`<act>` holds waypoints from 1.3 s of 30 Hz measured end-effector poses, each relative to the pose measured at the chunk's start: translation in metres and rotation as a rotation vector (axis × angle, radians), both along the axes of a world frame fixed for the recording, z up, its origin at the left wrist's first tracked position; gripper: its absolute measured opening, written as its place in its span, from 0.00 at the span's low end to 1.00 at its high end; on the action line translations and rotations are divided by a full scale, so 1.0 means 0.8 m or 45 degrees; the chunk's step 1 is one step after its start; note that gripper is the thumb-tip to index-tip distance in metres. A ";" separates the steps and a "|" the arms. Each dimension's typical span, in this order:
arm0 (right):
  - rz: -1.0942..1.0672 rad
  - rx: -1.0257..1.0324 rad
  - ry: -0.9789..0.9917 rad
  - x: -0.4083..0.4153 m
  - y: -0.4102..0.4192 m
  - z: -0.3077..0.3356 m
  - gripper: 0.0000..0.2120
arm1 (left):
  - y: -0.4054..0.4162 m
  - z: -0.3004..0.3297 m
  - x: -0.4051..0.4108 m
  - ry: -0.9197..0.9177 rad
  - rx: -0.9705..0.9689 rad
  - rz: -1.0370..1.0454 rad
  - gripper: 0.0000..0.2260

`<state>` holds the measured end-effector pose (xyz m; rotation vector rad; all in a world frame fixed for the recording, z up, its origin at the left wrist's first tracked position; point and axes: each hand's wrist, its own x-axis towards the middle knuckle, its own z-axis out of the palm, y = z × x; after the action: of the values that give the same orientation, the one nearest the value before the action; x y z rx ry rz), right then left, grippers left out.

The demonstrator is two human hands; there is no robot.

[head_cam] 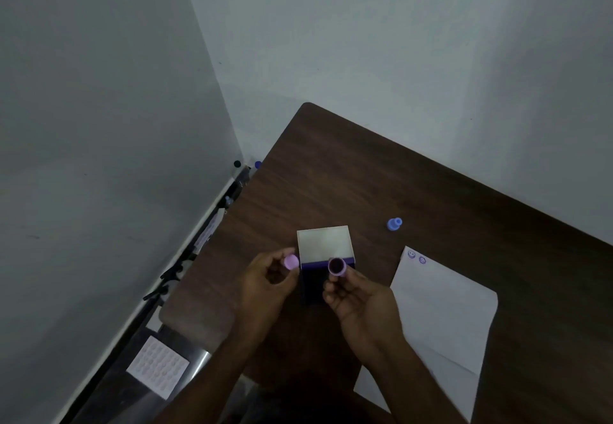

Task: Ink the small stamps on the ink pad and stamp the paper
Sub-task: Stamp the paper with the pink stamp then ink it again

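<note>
My right hand (pixel 356 297) pinches a small purple stamp (pixel 337 267), its dark inked face turned up toward me. In the fingertips of my left hand (pixel 268 279) is a light purple cap (pixel 291 262). Both hover over the open ink pad (pixel 313 282), whose pale lid (pixel 324 244) stands raised behind the dark pad. To the right lies the white paper (pixel 441 317), with two purple stamp marks (pixel 416 257) near its top corner. A blue stamp (pixel 394 224) lies alone on the table beyond the paper.
The brown table (pixel 365 175) sits against white walls at the back and left. Off its left edge, low down, are a dark stand (pixel 172 274) and a white dotted sheet (pixel 157 366).
</note>
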<state>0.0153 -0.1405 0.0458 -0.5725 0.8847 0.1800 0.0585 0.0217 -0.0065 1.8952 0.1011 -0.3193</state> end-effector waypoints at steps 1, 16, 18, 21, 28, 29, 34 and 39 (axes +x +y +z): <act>-0.005 0.004 0.005 0.002 0.002 0.000 0.10 | -0.002 0.007 -0.001 0.017 -0.064 -0.005 0.12; 0.050 0.013 0.018 0.013 0.017 -0.001 0.12 | -0.008 0.052 0.013 -0.167 -0.084 -0.265 0.14; 0.079 -0.069 0.015 0.013 0.018 0.001 0.11 | -0.009 0.051 0.013 -0.187 -0.074 -0.287 0.14; 0.127 -0.204 0.004 0.016 0.021 0.009 0.11 | -0.011 0.049 0.013 -0.179 -0.086 -0.297 0.15; 0.346 -0.474 0.108 0.033 0.019 0.017 0.05 | -0.016 0.047 0.011 -0.157 -0.038 -0.206 0.15; 0.333 -0.476 0.129 0.034 0.019 0.015 0.04 | -0.017 0.048 0.012 -0.168 -0.041 -0.211 0.14; 0.443 -0.608 0.143 0.036 0.018 0.013 0.14 | -0.018 0.052 0.013 -0.256 -0.093 -0.251 0.11; 0.533 -0.683 0.121 0.039 0.015 0.010 0.12 | -0.019 0.052 0.018 -0.296 -0.114 -0.278 0.10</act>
<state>0.0462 -0.1287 0.0536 -1.2596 0.8990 0.3549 0.0727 0.0066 0.0350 1.8433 -0.2736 -0.2438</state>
